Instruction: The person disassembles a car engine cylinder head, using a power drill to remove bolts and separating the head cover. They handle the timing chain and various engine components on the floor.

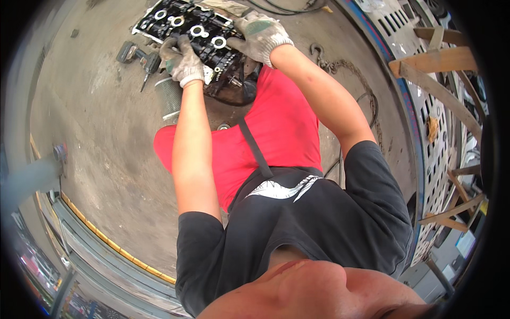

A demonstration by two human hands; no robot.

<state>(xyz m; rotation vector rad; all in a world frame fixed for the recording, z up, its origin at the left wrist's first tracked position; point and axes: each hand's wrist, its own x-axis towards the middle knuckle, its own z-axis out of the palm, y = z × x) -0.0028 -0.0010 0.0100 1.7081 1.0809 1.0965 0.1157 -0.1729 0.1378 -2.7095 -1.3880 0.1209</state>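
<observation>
A black, oily engine (pixel 204 45) with its cylinder head exposed lies on the floor in front of my knees. Pale rings surround several round holes along its top. My left hand (pixel 181 59), in a grey-white work glove, is closed at its left near edge, fingers bent against the rim. On the opposite side, my gloved right hand (pixel 261 38) wraps over the right edge, its thumb lying along the top. Parts of the fingers on both hands are hidden. A cordless drill (pixel 140 59) lies on the floor left of my left hand.
A mesh cylinder (pixel 169 98) stands beside my left forearm. To the right lie a chain with a hook (pixel 325 63) and dark cables. A perforated metal platform (pixel 425 133) with wooden pieces (pixel 435 63) borders the right side. Yellow-edged metal rails (pixel 114 247) run along the lower left.
</observation>
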